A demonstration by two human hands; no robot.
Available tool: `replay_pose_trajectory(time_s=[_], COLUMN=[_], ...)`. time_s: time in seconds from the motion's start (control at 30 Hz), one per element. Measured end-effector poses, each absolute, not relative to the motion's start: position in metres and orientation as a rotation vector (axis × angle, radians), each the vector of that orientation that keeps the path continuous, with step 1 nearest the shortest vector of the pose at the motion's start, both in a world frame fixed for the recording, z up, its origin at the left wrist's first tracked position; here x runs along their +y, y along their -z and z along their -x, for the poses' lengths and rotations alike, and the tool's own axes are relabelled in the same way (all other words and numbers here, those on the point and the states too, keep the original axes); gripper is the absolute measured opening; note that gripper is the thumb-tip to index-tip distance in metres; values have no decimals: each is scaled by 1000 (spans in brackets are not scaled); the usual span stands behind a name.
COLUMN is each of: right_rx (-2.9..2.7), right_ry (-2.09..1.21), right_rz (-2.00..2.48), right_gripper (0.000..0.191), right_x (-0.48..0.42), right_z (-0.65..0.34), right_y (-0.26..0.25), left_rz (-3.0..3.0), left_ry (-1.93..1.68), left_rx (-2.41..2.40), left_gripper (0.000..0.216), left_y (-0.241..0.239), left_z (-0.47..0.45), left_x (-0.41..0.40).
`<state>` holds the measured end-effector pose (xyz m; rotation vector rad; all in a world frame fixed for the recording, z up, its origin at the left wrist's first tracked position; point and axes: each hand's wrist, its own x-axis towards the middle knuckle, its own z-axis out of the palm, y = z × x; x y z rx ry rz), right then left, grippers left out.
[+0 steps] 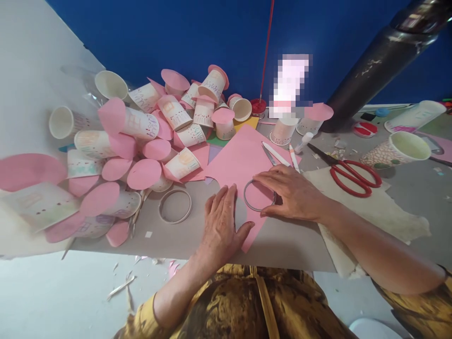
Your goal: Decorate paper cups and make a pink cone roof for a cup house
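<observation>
A pink paper sheet (240, 160) lies on the grey table (289, 240) in front of me. My left hand (221, 223) lies flat on the sheet's near left part, fingers stretched out. My right hand (293, 193) rests on the sheet's right side, its fingers touching a thin grey ring (259, 195) that lies on the paper. A second ring (175, 205) lies on the table to the left of my left hand.
A heap of paper cups with pink paper discs (148, 136) fills the left. Red-handled scissors (348, 174) lie to the right, with pens (282, 155) behind my right hand. More cups (399, 148) stand at the right, and a dark pipe (377, 61) rises behind.
</observation>
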<state>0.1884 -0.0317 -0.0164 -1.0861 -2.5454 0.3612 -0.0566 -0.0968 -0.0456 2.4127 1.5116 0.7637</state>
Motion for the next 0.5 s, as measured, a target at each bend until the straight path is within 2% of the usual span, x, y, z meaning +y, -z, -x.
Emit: replay_pose_trajectory(time_s=[0.1, 0.5], right_rx=[-2557, -2598], right_ry=[-367, -352], right_rz=[1092, 1079], right_gripper=[74, 71], right_x=[-31, -33], right_z=[-189, -187], right_y=[16, 11], left_rz=[-2410, -2401], left_ry=[-763, -748], left_rx=[1517, 1515], left_gripper=[102, 98], left_y=[44, 45], left_z=[56, 56], left_x=[-96, -97])
